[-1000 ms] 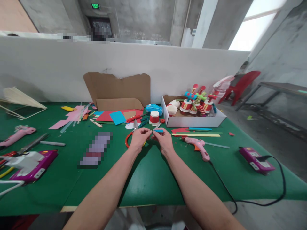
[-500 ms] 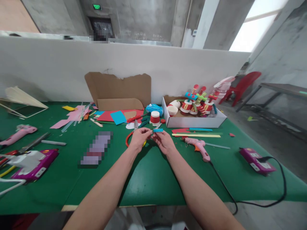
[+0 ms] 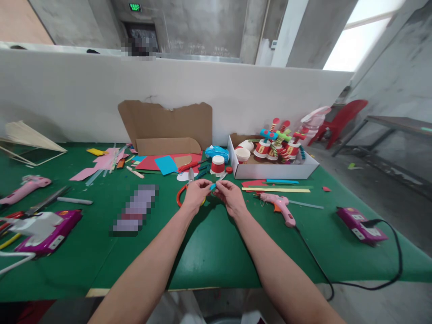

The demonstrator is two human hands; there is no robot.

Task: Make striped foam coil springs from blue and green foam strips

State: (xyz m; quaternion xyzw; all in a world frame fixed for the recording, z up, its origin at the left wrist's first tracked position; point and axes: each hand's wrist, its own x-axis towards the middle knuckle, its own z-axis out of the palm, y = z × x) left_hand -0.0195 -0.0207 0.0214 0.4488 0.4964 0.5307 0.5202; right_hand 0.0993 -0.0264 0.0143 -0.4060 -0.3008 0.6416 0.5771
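Note:
A small blue paper strip (image 3: 213, 186) sits between the fingertips of both hands, above the green table. My left hand (image 3: 197, 194) pinches it from one side, and my right hand (image 3: 229, 196) holds it from the other. Part of the strip is hidden by the fingers. Red-handled scissors (image 3: 180, 196) lie under and beside my left hand, their blades pointing away. Just beyond the hands stands a red and white paper cup (image 3: 218, 165), turned upside down. Dark green pipe-cleaner coils (image 3: 203, 171) lie to its left.
A white box (image 3: 276, 170) with finished cup figures stands at the back right. Pink glue guns (image 3: 278, 207) lie on both sides, the right one trailing a black cable to a purple power strip (image 3: 362, 226). Coloured paper (image 3: 165, 165) and cardboard (image 3: 168, 123) fill the back left.
The blue strip has gone from lying long across my right fingertips to a shorter-looking piece between both hands. Both hands have stayed in nearly the same place.

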